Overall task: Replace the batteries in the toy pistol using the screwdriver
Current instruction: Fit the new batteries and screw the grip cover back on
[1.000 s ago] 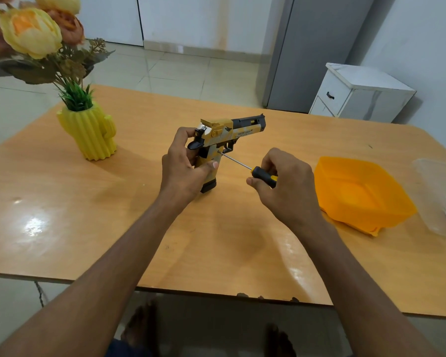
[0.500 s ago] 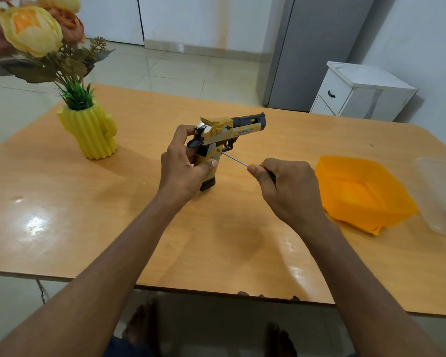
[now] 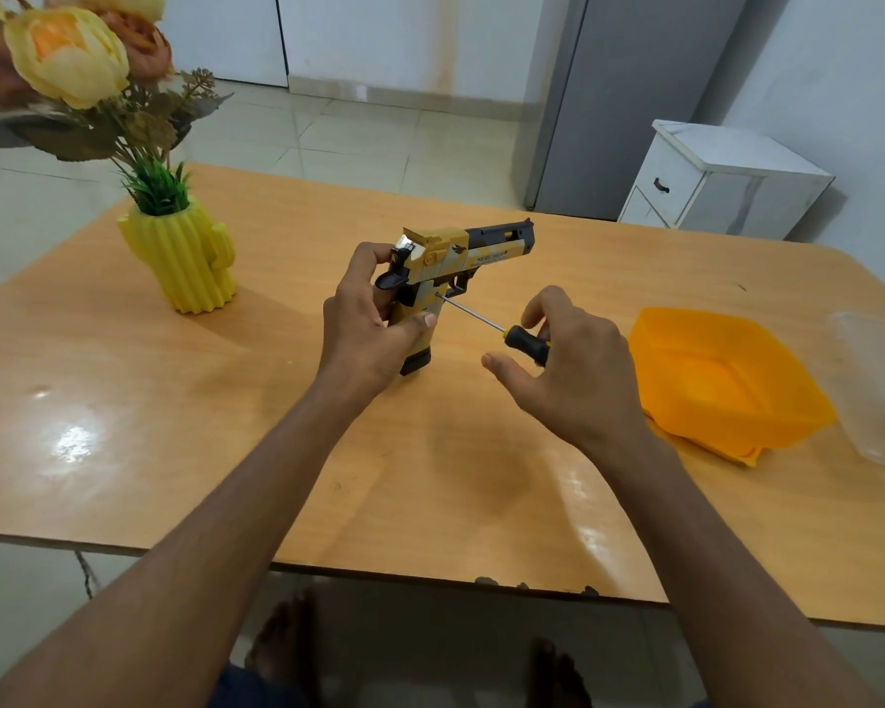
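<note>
Grip of right hand (image 3: 578, 380) slackened on screwdriver (image 3: 524, 343) — thumb off; left hand (image 3: 364, 339) clamps pistol (image 3: 461, 252) — likely resetting between turns.

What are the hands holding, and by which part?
Left hand grips the toy pistol by its grip; right hand holds the screwdriver by its black handle.

A glossy wooden table (image 3: 185, 401) lies under the grip, a patch of light (image 3: 72, 444) reflected well to its left. Beyond the grip, pale floor tiles (image 3: 358, 140) run to white walls (image 3: 389, 38). Farther right stand a tall grey cabinet (image 3: 629, 94) and a low white drawer unit (image 3: 726, 181).
</note>
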